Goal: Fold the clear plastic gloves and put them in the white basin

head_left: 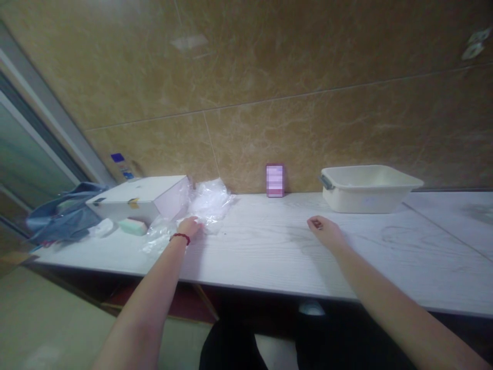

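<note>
My left hand (189,226), with a dark red bracelet at the wrist, is at the crumpled clear plastic bags (210,203). Its fingers are bent against the thin plastic, which spreads out on both sides of the hand. Above the tabletop, my right hand (324,230) is curled into a loose fist; I see nothing held in it. The cream plastic basin (365,198) with a grey handle is the thing nearest to that hand, a little behind it and apart from it.
A white box (142,192) stands at the left, with a pale green and white sponge (133,226) before it. Blue-grey cloth (65,213) and a blue-capped bottle (122,165) are farther left. A small purple card or box (275,181) leans on the tiled wall. The white table (262,257) has a front edge near my legs.
</note>
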`<move>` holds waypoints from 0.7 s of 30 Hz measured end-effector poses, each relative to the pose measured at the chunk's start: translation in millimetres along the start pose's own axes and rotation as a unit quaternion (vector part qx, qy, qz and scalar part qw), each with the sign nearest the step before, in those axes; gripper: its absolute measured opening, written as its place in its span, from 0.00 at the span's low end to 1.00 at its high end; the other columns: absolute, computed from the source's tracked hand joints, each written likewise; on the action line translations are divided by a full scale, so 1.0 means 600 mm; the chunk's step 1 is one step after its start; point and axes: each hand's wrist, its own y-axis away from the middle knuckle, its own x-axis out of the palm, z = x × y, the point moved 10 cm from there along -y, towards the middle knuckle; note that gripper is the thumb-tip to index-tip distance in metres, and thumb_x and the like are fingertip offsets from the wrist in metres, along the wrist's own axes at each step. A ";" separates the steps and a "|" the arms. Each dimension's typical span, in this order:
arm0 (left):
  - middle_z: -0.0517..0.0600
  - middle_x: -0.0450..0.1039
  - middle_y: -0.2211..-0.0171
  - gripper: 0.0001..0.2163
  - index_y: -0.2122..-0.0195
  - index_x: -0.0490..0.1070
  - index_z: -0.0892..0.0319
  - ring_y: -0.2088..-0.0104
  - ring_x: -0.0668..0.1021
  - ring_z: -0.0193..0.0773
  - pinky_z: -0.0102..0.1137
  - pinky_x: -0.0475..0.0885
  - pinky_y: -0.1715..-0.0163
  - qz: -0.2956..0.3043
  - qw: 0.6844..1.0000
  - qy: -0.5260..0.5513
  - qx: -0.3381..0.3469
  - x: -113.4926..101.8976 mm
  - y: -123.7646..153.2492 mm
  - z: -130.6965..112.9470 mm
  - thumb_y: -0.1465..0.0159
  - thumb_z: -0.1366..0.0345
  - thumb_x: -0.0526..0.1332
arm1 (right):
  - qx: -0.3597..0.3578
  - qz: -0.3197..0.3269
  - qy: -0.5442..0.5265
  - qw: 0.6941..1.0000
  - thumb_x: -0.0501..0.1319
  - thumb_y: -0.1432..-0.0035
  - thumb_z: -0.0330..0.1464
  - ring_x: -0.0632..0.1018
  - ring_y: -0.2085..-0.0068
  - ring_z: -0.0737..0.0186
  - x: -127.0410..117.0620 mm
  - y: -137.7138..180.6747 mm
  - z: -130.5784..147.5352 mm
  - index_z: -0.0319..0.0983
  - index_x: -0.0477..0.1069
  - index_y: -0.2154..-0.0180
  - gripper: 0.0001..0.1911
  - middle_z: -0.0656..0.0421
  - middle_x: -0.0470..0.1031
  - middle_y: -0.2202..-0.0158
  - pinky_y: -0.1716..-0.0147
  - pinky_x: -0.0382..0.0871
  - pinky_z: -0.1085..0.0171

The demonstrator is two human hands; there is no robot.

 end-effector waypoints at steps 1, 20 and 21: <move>0.55 0.70 0.62 0.17 0.61 0.68 0.62 0.59 0.71 0.43 0.30 0.62 0.62 -0.001 1.000 0.006 0.005 -0.003 -0.002 -0.002 0.49 0.59 0.52 | 0.002 0.002 0.000 1.000 0.52 0.53 0.37 0.72 0.73 0.66 0.000 0.000 0.000 0.41 0.67 0.73 0.09 0.60 0.72 0.75 0.72 0.64 0.68; 0.46 0.69 0.74 0.11 0.70 0.62 0.60 0.73 0.71 0.32 0.27 0.65 0.73 -0.121 0.925 0.360 -0.029 -0.219 0.033 0.020 0.51 0.59 0.54 | 0.006 0.000 -0.021 1.000 0.52 0.53 0.38 0.72 0.73 0.66 -0.009 0.006 0.008 0.41 0.67 0.73 0.09 0.60 0.72 0.75 0.71 0.64 0.68; 0.47 0.69 0.75 0.12 0.70 0.63 0.61 0.73 0.72 0.33 0.28 0.65 0.73 -0.121 0.938 0.321 -0.048 -0.219 0.035 0.026 0.53 0.60 0.56 | 0.007 0.002 -0.020 1.000 0.52 0.53 0.38 0.72 0.73 0.66 -0.009 0.006 0.009 0.41 0.67 0.73 0.10 0.60 0.72 0.75 0.72 0.64 0.68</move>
